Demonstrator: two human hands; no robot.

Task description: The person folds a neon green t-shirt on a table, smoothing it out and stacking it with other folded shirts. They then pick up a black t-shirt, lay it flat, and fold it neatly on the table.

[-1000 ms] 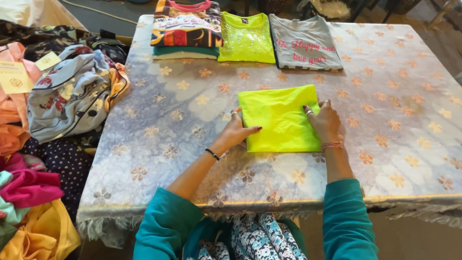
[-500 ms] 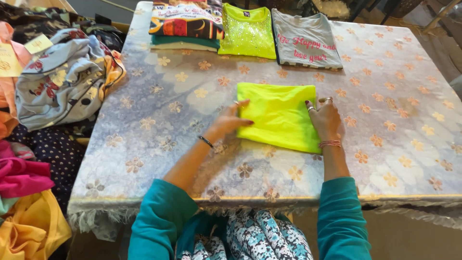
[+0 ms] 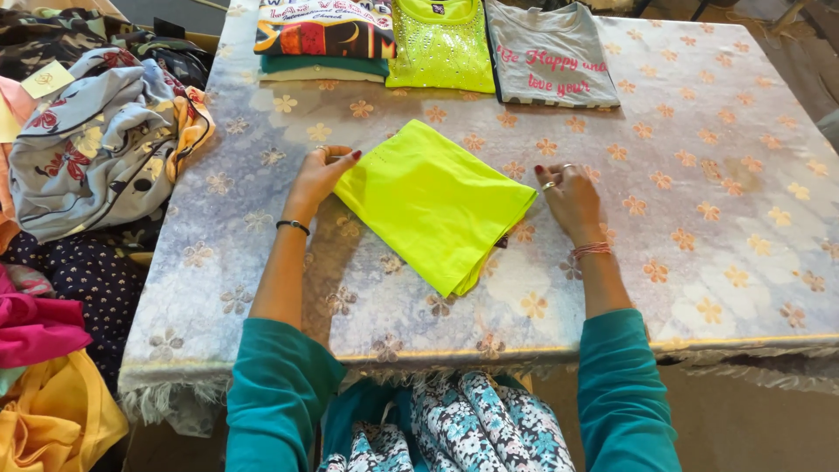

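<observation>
Your left hand (image 3: 320,177) rests flat at the left corner of the folded neon shirt (image 3: 433,203), fingers loose and touching its edge, gripping nothing. Your right hand (image 3: 570,199) lies open on the tablecloth (image 3: 717,192) just beside the shirt's right corner; whether its thumb touches the fabric is hard to tell from here. A black band sits on your left wrist, a red thread on your right, and rings show on your right fingers.

The shirt lies folded into a rough rectangle, turned at an angle, in the middle of the table nearer your edge.

Along the far edge you have three folded items in a row: a bright printed stack (image 3: 325,35) at left, a lime sequinned top (image 3: 441,44) in the middle, and a grey tee (image 3: 549,54) with pink lettering at right, each just beside the next.

Off the table's left side sits a heap of unfolded clothes (image 3: 96,149), with pink and yellow pieces lower down.
</observation>
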